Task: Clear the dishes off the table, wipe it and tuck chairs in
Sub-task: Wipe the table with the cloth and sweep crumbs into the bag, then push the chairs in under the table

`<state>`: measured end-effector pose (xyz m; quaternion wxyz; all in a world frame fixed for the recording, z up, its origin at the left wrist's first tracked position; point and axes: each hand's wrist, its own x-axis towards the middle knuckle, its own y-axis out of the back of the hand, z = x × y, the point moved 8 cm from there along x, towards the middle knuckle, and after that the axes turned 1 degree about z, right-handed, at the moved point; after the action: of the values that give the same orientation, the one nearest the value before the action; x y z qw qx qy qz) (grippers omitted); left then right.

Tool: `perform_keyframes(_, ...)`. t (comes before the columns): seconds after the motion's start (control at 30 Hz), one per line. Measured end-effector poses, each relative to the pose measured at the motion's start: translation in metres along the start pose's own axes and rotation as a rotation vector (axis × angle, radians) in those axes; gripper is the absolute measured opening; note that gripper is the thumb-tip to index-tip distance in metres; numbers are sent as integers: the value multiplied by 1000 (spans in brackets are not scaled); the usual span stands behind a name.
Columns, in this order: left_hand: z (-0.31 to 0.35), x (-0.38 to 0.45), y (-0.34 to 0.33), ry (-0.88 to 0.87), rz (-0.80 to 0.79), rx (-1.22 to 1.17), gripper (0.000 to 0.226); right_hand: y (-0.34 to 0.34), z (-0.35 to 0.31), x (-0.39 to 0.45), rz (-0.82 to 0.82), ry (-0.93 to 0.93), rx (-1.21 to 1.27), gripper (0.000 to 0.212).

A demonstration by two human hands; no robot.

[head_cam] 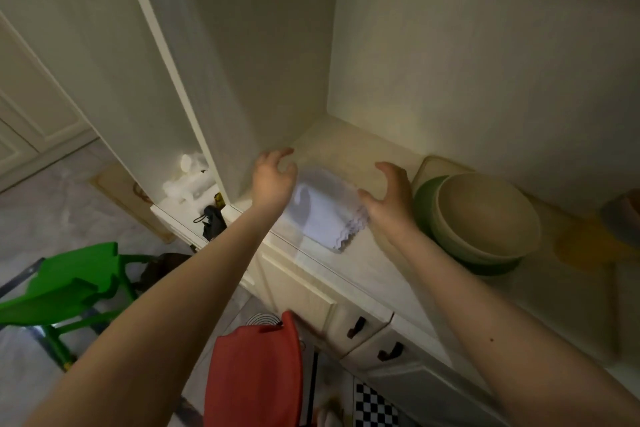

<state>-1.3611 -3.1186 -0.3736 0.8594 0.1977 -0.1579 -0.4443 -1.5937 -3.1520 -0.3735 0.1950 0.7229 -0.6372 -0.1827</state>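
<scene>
Both hands hover over the pale table at the centre of the frame, neither holding anything: the left hand (273,180) has its fingers loosely spread and curved, the right hand (389,198) is cupped with thumb apart, and between them lies a white stack of scalloped-edge paper or thin plates (327,211), flat on the table (377,274). Blur makes it hard to tell which it is; by its wavy rim and thin layers it looks light, flimsy and apt to slide or fan apart, so it would best be taken from both long edges at once, fingers under and thumbs on top, rather than pinched at one corner. Just right of the right hand sits a beige bowl (485,215) nested in a green bowl (427,204); both look smooth, rigid and matte, round and deep, probably moderate in weight and safest lifted together from under the lower rim. The table surface seems glossy and faintly marbled, with cream panelled drawers below. At lower left stands a green plastic chair (69,284), hard and glossy; a red seat back (256,371) shows at the bottom centre.
</scene>
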Motion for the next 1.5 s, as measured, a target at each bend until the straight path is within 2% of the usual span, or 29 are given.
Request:
perform_keyframes(0.07,-2,-10,-11,-214,-70,180,26,-8,0,2,-41,165,-192,53)
perform_keyframes(0.13,-16,-23,-29,-375,-220,373,29,-28,5,1,-183,290,-355,55)
perform_keyframes(0.23,-39,-33,-43,-420,-373,551,53,-58,23,-4,-446,289,-614,67)
perform_keyframes(0.27,-40,-33,-44,-431,-387,585,60,-62,25,-4,-476,286,-670,68)
perform_keyframes(0.4,-41,-28,-44,-397,-412,682,58,-65,17,6,-467,309,-722,65)
perform_keyframes(0.57,-29,-39,-16,-408,-242,529,47,-64,-14,8,-312,428,-606,43)
perform_keyframes(0.67,-29,-58,16,-445,-136,494,39,-82,-35,-4,-299,500,-475,30)
perform_keyframes(0.8,-49,-83,66,-265,-71,489,27,-123,-66,-34,-379,634,-396,15)
perform_keyframes(0.93,-80,-119,125,-140,11,567,20,-166,-96,-73,-510,689,-403,11)
perform_keyframes(1.3,-180,-289,320,320,294,531,28,-298,-164,-255,-863,868,-404,13)
perform_keyframes(1.5,-227,-406,393,576,429,476,43,-350,-178,-370,-1055,963,-413,15)
